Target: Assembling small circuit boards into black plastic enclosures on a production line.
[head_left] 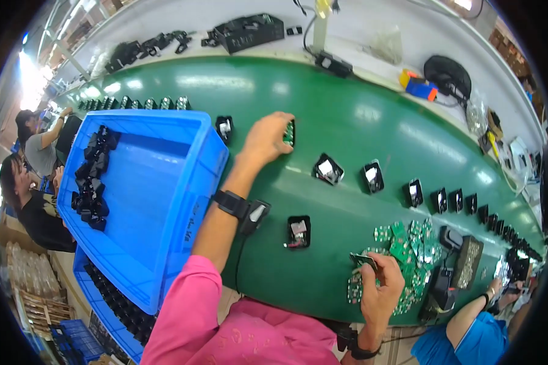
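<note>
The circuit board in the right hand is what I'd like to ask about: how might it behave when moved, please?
The circuit board is probably stiff, since it juts from the right hand without visible sag. It is likely light, being thin and held in a fingertip pinch.

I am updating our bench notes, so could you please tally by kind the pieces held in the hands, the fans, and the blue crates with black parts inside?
Held pieces: 2, a green piece in the left hand and a thin board in the right hand
Crates: 2, upper blue crate and lower blue crate, with black parts
Black fan: 1
Total: 5
</note>
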### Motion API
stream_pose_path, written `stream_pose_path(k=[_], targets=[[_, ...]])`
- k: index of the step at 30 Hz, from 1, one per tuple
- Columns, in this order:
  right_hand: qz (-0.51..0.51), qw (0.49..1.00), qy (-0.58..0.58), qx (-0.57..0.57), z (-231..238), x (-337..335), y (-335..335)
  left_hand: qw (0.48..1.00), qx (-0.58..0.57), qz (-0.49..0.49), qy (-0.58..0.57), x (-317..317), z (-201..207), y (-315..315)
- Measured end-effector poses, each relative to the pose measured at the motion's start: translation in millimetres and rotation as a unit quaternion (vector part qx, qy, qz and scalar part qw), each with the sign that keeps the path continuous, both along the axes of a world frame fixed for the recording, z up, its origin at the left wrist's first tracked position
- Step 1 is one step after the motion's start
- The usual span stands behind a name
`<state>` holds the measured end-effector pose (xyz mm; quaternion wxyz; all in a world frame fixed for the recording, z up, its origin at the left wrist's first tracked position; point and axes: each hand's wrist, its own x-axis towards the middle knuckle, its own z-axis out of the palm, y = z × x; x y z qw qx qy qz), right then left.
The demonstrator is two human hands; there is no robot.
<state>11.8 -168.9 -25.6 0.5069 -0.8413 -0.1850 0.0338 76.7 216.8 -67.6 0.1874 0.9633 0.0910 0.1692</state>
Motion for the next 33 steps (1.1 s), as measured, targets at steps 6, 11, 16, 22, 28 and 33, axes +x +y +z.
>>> stream_pose_path(k=[6,11,16,22,28,33], targets=[[0.051,0.995,0.051,0.073,-15.6,-16.4,10.3,0.997,0.063,-0.018,0.031,-37.6,15.0,0.0],[0.043,0.995,-0.057,0.063,-23.1,-15.6,5.4,0.999,0.026,-0.015,0.022,-109.6,34.5,-55.4],[0.041,0.941,0.246,0.230,-17.0,-31.6,13.3,0.984,-0.130,-0.109,0.057,-159.1,-0.2,-116.5],[0.089,0.918,0.278,0.267,-20.7,-46.8,21.4,0.989,-0.130,-0.077,0.006,-148.0,-10.4,-137.5],[0.060,0.924,0.154,0.345,-22.8,-44.0,18.2,0.957,-0.283,-0.057,-0.032,-152.7,11.2,-172.2],[0.083,0.989,-0.004,0.120,-20.1,-46.6,30.6,0.925,-0.371,-0.058,0.057,-162.7,13.9,-197.3]])
